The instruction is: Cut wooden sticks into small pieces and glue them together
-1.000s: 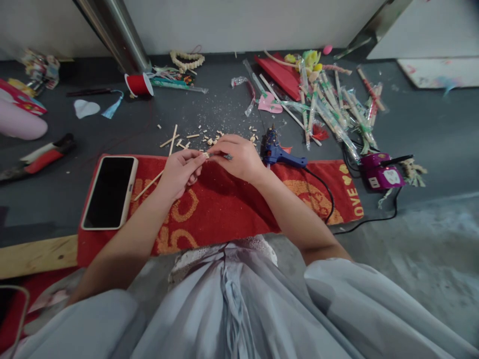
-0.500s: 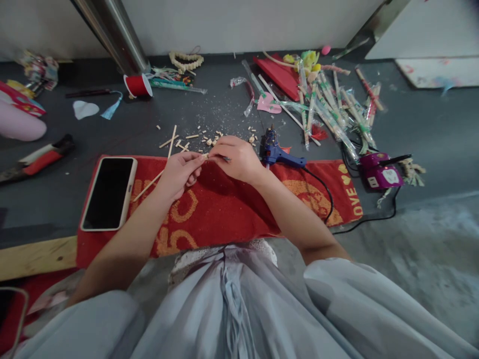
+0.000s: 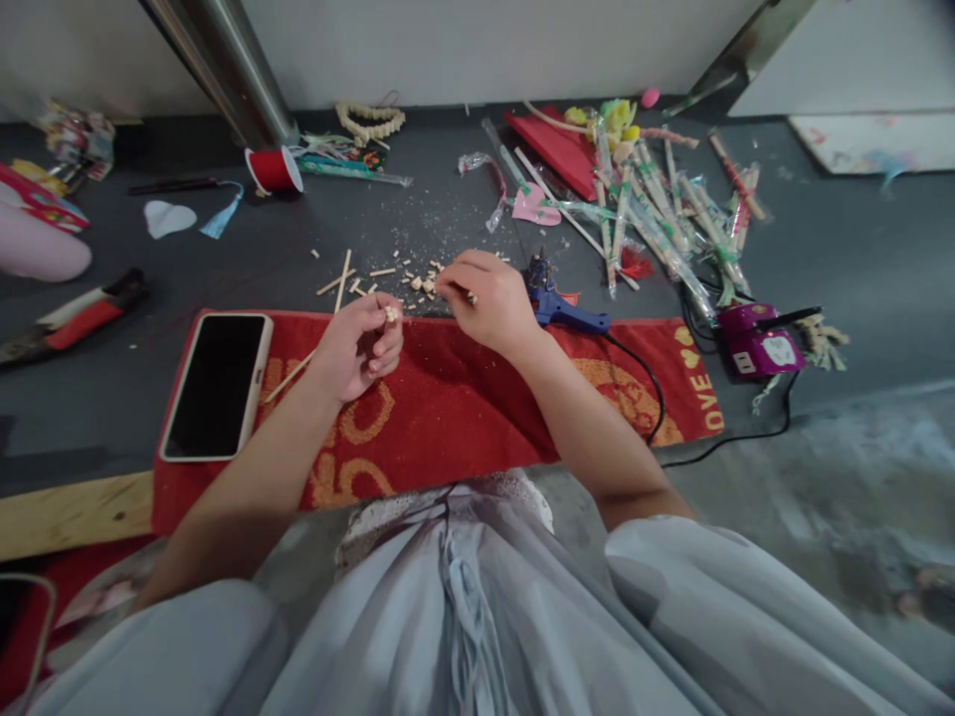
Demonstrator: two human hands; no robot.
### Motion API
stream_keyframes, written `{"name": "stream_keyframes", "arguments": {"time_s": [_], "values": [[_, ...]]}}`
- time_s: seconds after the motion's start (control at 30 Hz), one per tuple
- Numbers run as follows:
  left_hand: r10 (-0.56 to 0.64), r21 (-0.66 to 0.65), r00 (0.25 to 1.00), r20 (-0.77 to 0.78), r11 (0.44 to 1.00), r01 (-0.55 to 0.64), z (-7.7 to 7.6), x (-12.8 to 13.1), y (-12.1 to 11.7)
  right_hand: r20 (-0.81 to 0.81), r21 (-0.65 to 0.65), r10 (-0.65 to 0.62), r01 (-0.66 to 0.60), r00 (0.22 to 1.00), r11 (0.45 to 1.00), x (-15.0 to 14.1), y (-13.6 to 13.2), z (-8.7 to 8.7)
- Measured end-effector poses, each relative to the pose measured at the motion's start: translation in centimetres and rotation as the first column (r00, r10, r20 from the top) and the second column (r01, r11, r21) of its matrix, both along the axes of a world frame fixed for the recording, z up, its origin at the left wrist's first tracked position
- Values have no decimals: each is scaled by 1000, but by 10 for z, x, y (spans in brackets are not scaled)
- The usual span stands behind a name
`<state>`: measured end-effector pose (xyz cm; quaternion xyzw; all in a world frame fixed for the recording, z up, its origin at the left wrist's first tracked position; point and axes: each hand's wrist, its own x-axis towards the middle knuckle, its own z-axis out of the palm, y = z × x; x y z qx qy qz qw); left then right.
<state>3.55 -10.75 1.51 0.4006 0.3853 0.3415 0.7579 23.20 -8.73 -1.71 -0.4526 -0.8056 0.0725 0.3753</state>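
My left hand (image 3: 356,348) is closed over the red towel (image 3: 448,398), pinching a small pale wooden piece (image 3: 391,313) between thumb and forefinger. My right hand (image 3: 492,303) is at the near edge of a scatter of short cut wooden bits (image 3: 427,282). Its fingers are bent together, and a small tip pokes out beneath them; what it belongs to is hidden. Beside my left wrist, a thin wooden stick (image 3: 343,280) leans across the towel's edge. A blue glue gun (image 3: 563,310) lies just right of my right hand.
On the towel's left end lies a phone (image 3: 216,388). Pliers (image 3: 82,316) are further left. Behind stand a red ribbon spool (image 3: 275,170) and a pale beaded loop (image 3: 371,121). Wrapped sticks (image 3: 664,209) pile up at right, near a purple box (image 3: 757,343) with a cable.
My hands were together at the small piece and have parted. The right hand moved up and right to the wooden bits; the left drew slightly back, keeping the piece.
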Motion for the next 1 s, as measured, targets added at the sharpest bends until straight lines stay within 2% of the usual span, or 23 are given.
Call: {"name": "stream_keyframes", "arguments": {"time_s": [0.23,0.47,0.63,0.77,0.87,1.0], "values": [[-35,-10,999,22,999,35,0,0,0,-10,-51,-123,123,992,991,7,2,2],[-25,-7,1000,-18,1000,24,3,1,-1,31,-116,-147,150,989,982,7,5,-2],[56,-12,981,-188,998,-60,-1,7,1,100,-171,-216,230,971,958,6,6,-5],[136,140,911,-390,986,-87,-10,10,0,140,-210,-261,286,955,935,8,7,-5],[185,284,852,-490,958,-45,-18,9,-1,123,-226,-222,245,967,943,7,7,-3],[235,414,816,-527,910,5,-25,5,1,59,-196,-151,160,987,968,2,3,0]]}}
